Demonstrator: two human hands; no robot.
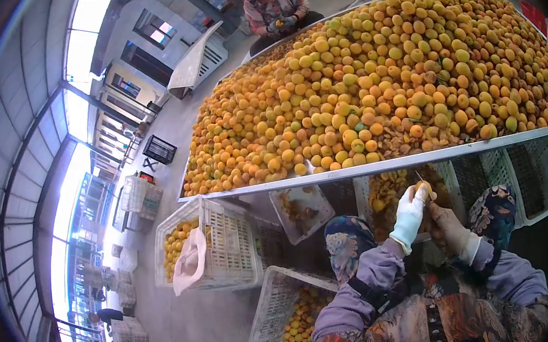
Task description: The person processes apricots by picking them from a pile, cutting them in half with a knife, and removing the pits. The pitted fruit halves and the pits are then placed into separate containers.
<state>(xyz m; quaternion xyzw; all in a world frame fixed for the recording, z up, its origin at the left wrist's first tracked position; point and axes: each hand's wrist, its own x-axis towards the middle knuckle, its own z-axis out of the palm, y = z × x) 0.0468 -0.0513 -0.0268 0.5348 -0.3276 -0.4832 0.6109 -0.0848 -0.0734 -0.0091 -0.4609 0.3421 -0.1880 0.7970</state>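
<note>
The person is seated at a metal-edged table (379, 166) bearing a large heap of apricots (346, 98). Both hands are raised just off the near edge, meeting over a white plastic crate (452, 187) in which orange fruit pieces (388, 190) lie.

Grip: the white-gloved left hand (409, 216) pinches a single apricot (425, 189) at its fingertips. The right hand (451, 226), in a darker covering with a pale cuff, is curled against the underside of that fruit. Its fingers are largely hidden; whether they press together on anything cannot be told. A thin, dark, pointed item (418, 175) projects above the fruit; a blade is possible but not confirmed.

Step in hand: judged to be the working of one fruit between the two hands, probably opening or cutting it, given the pieces beneath. Whether this fruit is already split cannot be determined at this size. The next move appears to call for a steady left pinch, with left fingertips clear of the point and the fruit held above the crate.

Surroundings: to the left, a slotted crate (231, 241) holds whole apricots, a pale pink cloth (190, 261) hanging over its side. A second crate (262, 317), nearer the person, also contains whole fruit. Across the table, a co-worker (274, 6) sits with both hands together.
</note>
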